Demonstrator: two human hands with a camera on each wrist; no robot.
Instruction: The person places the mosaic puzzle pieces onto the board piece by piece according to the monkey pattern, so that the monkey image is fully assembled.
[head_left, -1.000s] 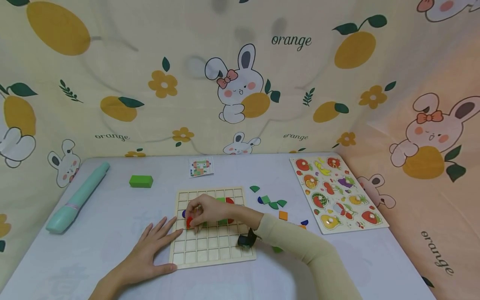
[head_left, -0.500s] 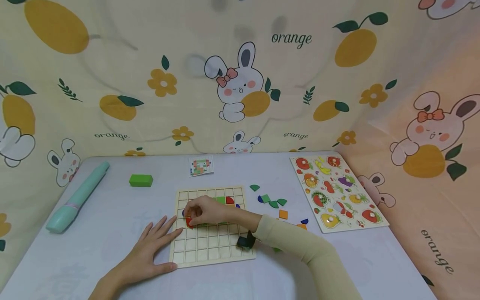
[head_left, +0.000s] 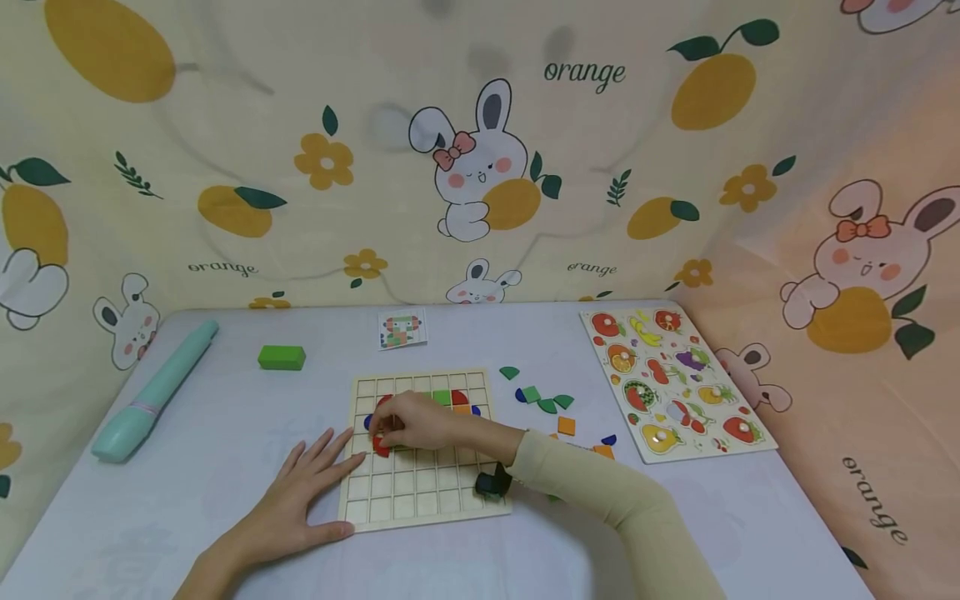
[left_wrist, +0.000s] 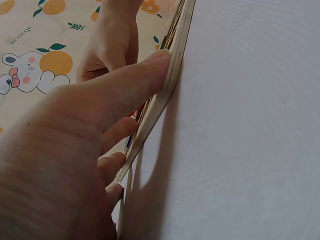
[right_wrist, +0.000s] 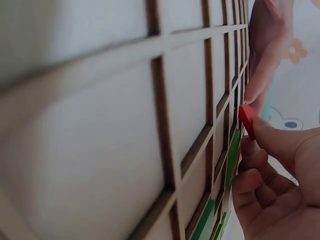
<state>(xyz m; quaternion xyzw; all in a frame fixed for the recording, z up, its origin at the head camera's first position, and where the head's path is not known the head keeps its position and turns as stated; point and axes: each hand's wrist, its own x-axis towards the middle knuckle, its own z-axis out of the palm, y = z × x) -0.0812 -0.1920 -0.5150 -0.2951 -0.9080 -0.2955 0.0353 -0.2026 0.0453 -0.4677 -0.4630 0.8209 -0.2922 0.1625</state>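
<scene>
My right hand (head_left: pixel 416 421) is over the left part of a wooden grid board (head_left: pixel 427 500). Its thumb and fingers pinch a red quarter-circle tile (right_wrist: pixel 246 119), which sits right at the grid in the right wrist view. Spread along the board's left edge, my left hand (head_left: pixel 292 500) has straight fingers touching the frame; in the left wrist view its thumb (left_wrist: pixel 159 62) lies on the rim. Green tiles (head_left: pixel 441 397), a red tile (head_left: pixel 460 397), and blue tiles (head_left: pixel 476 410) fill some cells. My right hand and forearm hide part of the middle rows.
Loose green tiles (head_left: pixel 547 406), orange tiles (head_left: pixel 567 426) and a blue half-circle tile (head_left: pixel 609 440) lie right of the board. Farther right is a fruit puzzle board (head_left: pixel 678 383). A pattern card (head_left: pixel 402 329), a green block (head_left: pixel 282 358) and a mint-coloured long object (head_left: pixel 157 396) lie behind and left.
The red tile in my right hand has tipped flatter and slightly lower toward the grid. My right hand has shifted only a little, and my left hand keeps its place.
</scene>
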